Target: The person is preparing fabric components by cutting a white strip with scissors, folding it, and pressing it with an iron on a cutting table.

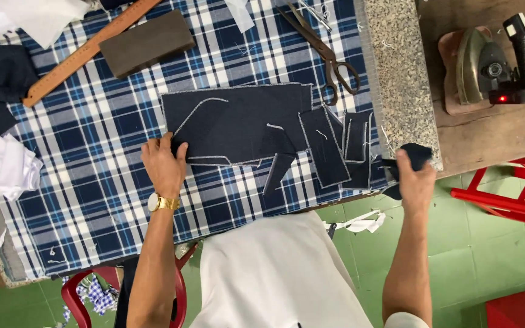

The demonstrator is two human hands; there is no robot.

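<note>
At the middle of the frame, the left hand (164,163) lies flat, fingers spread, pressing the lower left corner of a large dark navy fabric panel (232,121) edged with pale stitching. The panel rests on a surface covered by a blue and white plaid cloth (92,182). At the right edge of the surface, the right hand (415,177) is closed around a small dark fabric scrap (417,155). Narrow navy strips (326,149) lie between them. Metal scissors (323,48) sit at upper centre, a wooden ruler (83,54) at upper left.

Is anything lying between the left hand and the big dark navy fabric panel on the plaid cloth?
Nothing visible. The left hand already rests on the lower left edge of the large dark navy fabric panel; only the blue plaid cloth lies around it.
</note>
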